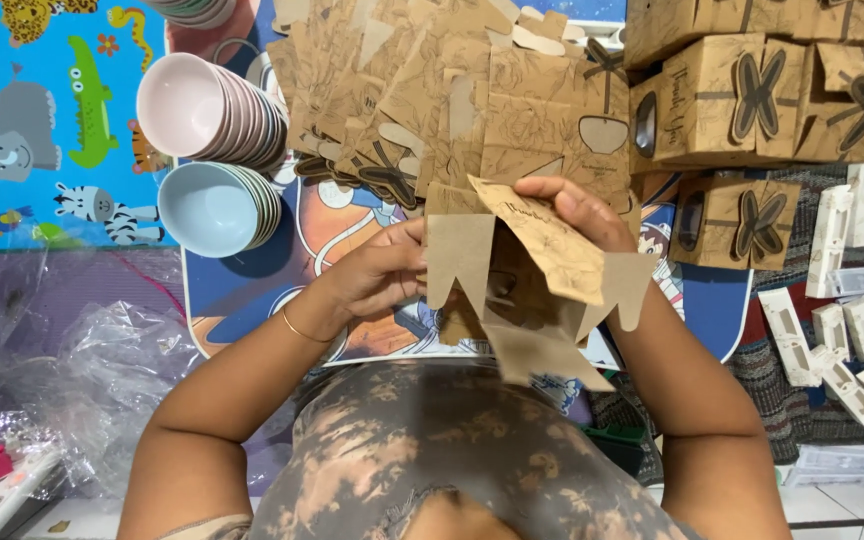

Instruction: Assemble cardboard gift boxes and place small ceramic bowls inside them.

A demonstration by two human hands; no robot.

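Observation:
Both my hands hold a flat brown cardboard box blank with loose flaps hanging down, above a small low table. My left hand grips its left side panel, a thin bracelet on the wrist. My right hand pinches the upper right panel, fingers curled over the top edge. Just beyond lies a pile of unfolded brown box blanks with leaf print and cut-out windows.
Assembled brown boxes with bow-shaped closures stack at the right. Two stacks of bowls lie on their sides at the left, pink and pale blue. White inserts lie far right, crumpled clear plastic at lower left.

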